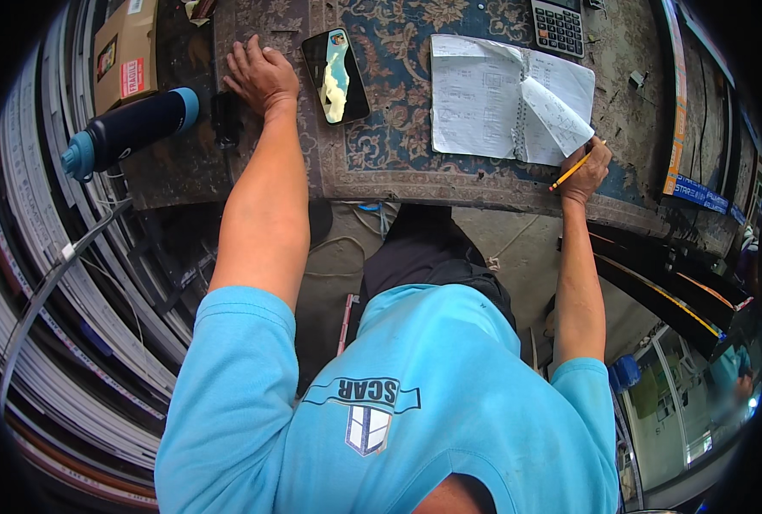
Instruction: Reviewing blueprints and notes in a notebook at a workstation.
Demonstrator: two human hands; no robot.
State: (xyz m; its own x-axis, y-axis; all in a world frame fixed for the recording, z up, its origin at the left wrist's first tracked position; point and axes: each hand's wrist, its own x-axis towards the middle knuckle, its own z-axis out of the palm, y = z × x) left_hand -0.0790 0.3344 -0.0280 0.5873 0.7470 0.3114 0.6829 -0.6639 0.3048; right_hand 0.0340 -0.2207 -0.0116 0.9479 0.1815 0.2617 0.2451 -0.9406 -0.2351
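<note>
My left hand lies palm down on the patterned table covering, its fingers stretched out and holding nothing. Just right of it is a smartphone with a lit screen. At the right, my right hand is closed around a yellow pencil, whose tip points down to the left. That hand is at the lower right corner of an open spiral notebook with handwritten pages. One page is partly lifted and folded over, its corner at my fingers; whether they pinch it I cannot tell.
A calculator sits at the far right of the table. To the left are a dark blue bottle lying on its side and a cardboard box. Long stacked profiles fill the left side. A person shows blurred at far right.
</note>
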